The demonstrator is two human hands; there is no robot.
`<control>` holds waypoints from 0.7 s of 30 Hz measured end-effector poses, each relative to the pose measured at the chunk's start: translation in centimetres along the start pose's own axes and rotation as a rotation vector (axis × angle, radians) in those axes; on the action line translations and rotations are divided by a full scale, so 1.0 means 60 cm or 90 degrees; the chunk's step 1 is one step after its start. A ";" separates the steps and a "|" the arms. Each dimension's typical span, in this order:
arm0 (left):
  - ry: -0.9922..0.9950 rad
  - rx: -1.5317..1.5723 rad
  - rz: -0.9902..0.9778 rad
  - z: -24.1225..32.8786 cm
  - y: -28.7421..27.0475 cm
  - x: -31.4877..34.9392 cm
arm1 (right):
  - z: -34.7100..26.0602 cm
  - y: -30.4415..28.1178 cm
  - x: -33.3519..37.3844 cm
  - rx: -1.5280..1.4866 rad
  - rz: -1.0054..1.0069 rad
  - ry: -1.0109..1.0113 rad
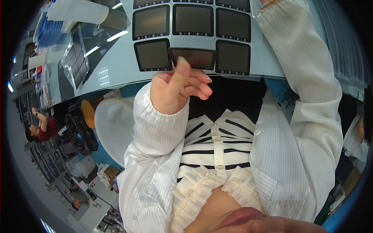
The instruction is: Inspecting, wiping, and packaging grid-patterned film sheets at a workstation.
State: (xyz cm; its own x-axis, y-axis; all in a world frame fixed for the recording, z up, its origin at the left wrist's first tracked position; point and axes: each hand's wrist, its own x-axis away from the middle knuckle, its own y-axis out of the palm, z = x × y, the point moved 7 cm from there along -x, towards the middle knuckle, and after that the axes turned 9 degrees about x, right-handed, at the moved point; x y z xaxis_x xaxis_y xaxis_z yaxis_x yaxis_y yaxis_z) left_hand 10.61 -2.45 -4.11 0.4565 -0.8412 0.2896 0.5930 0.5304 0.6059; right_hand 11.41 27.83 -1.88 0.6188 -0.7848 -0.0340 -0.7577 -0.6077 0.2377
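My left hand (pixel 173 87) is over the table's near edge, with its thumb raised and its fingers loosely curled and apart. I see nothing gripped in it. The thumb overlaps a dark rectangular panel (pixel 200 58) that looks tilted, unlike the flat ones around it; whether the thumb touches it, I cannot tell. Beside it lie matching dark panels with rounded corners and a row of small marks along one edge, one on the left (pixel 153 55) and one on the right (pixel 233 57). My right arm reaches far forward, and only a sliver of my right hand (pixel 265 1) shows at the top edge.
More dark panels (pixel 193 19) lie in rows on the pale glass-topped table (pixel 268 66). To the left are a clear sheet with dark squares (pixel 77 60) and a whitish translucent container (pixel 83 11). A white chair (pixel 112 124) stands below; another person (pixel 42 126) is farther left.
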 end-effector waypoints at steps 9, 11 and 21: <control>-0.102 0.216 -0.147 -0.025 0.025 0.012 | 0.028 0.010 0.005 0.083 -0.072 0.038; -0.103 0.172 -0.122 -0.026 0.025 0.019 | 0.040 0.009 0.002 0.088 -0.080 0.058; -0.451 -0.049 -0.194 -0.075 -0.007 0.099 | 0.050 0.015 0.007 0.163 -0.101 0.059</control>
State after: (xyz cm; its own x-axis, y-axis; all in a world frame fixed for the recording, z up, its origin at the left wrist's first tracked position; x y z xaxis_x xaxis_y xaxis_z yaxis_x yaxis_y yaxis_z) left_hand 16.03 -7.18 -5.96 -0.2521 -0.8042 0.5383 0.6804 0.2482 0.6895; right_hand 10.40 26.60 -4.58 0.7409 -0.6704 0.0406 -0.6704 -0.7418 -0.0159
